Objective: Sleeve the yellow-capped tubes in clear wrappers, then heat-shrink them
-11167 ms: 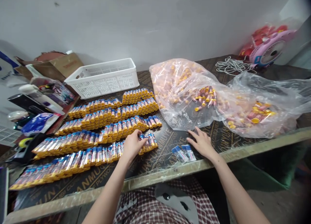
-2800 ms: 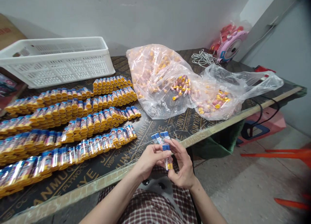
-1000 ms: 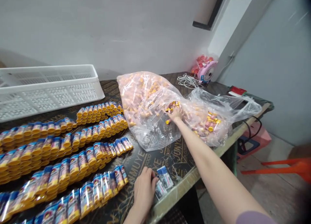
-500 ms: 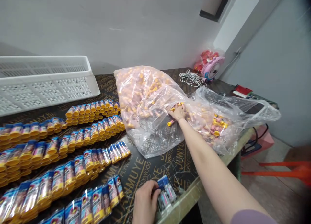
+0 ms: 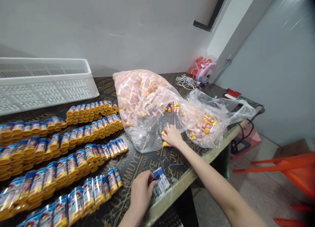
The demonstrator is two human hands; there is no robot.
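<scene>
My left hand [image 5: 142, 191] is closed on the edge of a small blue-topped packet [image 5: 161, 180] near the table's front edge. My right hand [image 5: 172, 135] has its fingers curled over small yellow-capped tubes [image 5: 164, 143], just in front of the opening of a large clear plastic bag [image 5: 145, 143]. More yellow-capped pieces fill the bag. To the left, rows of blue and yellow packets [image 5: 76, 205] lie stacked on the dark printed table [image 5: 137, 161].
A white perforated crate [image 5: 49, 89] stands at the back left. White cable [image 5: 188, 82], a pink fan [image 5: 206, 73] and a bag of red items [image 5: 198, 64] are at the back right. Orange stool parts [image 5: 292, 168] stand beyond the table's right edge.
My right hand has come out of the bag opening toward the table front, with yellow-capped tubes at its fingers. My left hand still holds the packet. The view has shifted slightly.
</scene>
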